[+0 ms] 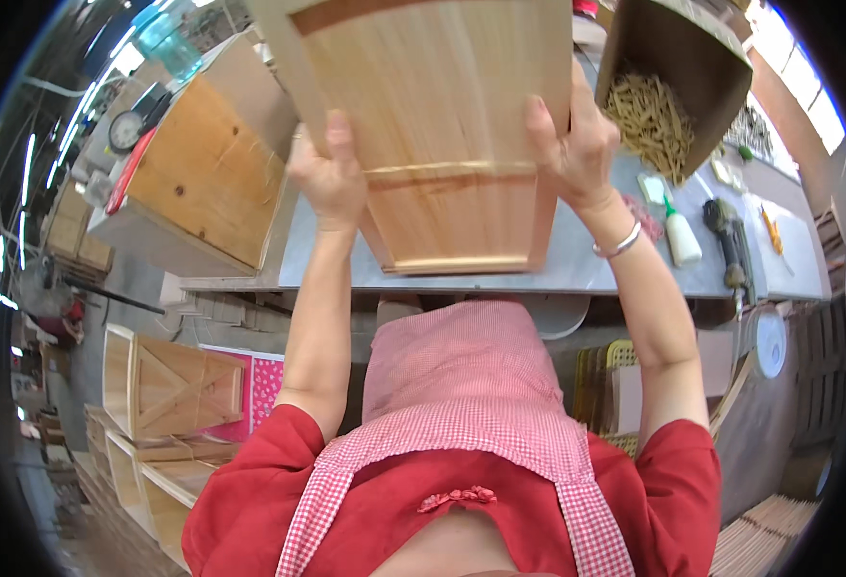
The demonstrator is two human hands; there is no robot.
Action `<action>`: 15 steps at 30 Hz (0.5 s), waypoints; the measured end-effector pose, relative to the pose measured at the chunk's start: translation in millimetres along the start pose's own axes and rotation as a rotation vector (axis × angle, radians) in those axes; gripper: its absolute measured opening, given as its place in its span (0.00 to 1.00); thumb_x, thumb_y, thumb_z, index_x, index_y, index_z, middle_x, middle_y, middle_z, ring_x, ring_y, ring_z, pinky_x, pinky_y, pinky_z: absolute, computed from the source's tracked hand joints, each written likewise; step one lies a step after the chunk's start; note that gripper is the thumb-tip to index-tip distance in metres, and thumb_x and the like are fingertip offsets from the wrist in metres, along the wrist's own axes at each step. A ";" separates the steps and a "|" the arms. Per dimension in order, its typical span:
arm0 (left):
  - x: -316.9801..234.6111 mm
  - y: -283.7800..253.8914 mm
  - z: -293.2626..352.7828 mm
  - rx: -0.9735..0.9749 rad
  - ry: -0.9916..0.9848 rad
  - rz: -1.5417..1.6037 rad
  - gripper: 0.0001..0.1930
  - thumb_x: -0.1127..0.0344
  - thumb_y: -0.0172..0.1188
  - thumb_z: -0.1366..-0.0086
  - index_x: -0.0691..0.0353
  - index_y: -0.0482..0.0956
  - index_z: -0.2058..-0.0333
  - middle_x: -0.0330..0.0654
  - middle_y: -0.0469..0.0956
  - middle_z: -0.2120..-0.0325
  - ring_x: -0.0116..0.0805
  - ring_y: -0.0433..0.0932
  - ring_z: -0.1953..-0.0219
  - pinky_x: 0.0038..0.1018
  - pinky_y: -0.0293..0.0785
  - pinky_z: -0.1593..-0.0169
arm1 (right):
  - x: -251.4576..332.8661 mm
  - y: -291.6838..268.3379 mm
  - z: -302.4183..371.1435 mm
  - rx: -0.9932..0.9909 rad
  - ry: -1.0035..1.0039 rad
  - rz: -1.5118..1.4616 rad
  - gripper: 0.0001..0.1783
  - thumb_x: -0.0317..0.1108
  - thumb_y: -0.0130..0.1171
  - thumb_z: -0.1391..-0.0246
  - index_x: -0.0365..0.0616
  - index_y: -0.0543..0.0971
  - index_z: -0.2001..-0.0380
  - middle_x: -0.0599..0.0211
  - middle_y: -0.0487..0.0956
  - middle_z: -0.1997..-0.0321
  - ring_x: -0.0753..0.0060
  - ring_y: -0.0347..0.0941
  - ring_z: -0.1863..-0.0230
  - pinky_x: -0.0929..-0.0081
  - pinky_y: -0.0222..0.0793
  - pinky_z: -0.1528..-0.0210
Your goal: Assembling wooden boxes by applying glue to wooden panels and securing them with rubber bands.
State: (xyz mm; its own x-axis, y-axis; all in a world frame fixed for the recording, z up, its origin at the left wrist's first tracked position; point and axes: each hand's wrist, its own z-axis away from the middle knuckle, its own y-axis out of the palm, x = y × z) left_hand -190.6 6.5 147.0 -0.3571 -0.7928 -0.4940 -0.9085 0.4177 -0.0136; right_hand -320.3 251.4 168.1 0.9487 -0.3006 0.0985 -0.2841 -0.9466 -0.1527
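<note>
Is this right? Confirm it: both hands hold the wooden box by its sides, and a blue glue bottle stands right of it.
Not quite. In the head view the glue bottle is white, not blue. Left hand and right hand do hold the wooden box by its sides.

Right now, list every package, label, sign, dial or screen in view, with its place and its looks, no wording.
Glue bottle: on the grey table right of the right hand, white with a green tip.
Cardboard box: tilted at the table's far right, brown, holding pale wooden pegs.
Round dial: far left beyond the wooden crate, white face, dark rim.
No screens or signs show. The left hand and right hand grip a plain wooden box.
</note>
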 end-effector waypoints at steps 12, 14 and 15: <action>5.1 -23.8 41.9 0.165 -0.181 -0.135 0.32 0.41 0.45 0.21 0.72 0.76 0.61 0.43 0.76 0.65 0.33 0.73 0.60 0.31 0.72 0.53 | 3.1 -9.9 50.2 0.121 0.149 -0.126 0.37 0.42 0.64 0.36 0.35 0.68 0.30 0.52 0.86 0.59 0.57 0.85 0.63 0.69 0.80 0.63; 1.6 -40.3 29.7 0.329 -0.166 -0.158 0.30 0.43 0.48 0.21 0.73 0.75 0.54 0.44 0.75 0.61 0.34 0.72 0.56 0.33 0.70 0.50 | -11.0 -13.3 61.3 -0.009 0.391 -0.385 0.33 0.49 0.58 0.33 0.35 0.72 0.34 0.60 0.82 0.67 0.65 0.80 0.69 0.72 0.76 0.68; -4.5 -49.5 19.3 0.400 -0.128 -0.191 0.29 0.44 0.49 0.22 0.73 0.75 0.51 0.45 0.74 0.58 0.35 0.72 0.54 0.34 0.69 0.48 | -18.6 -14.8 69.8 -0.021 0.527 -0.510 0.32 0.52 0.55 0.31 0.35 0.74 0.36 0.64 0.80 0.72 0.69 0.77 0.73 0.74 0.74 0.71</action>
State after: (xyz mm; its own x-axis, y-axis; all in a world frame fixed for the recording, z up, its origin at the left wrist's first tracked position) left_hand -139.9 -2.0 133.0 -0.1391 -0.8215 -0.5530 -0.7915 0.4278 -0.4364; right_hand -324.1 279.1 99.9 0.7726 0.1663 0.6127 0.1671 -0.9843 0.0565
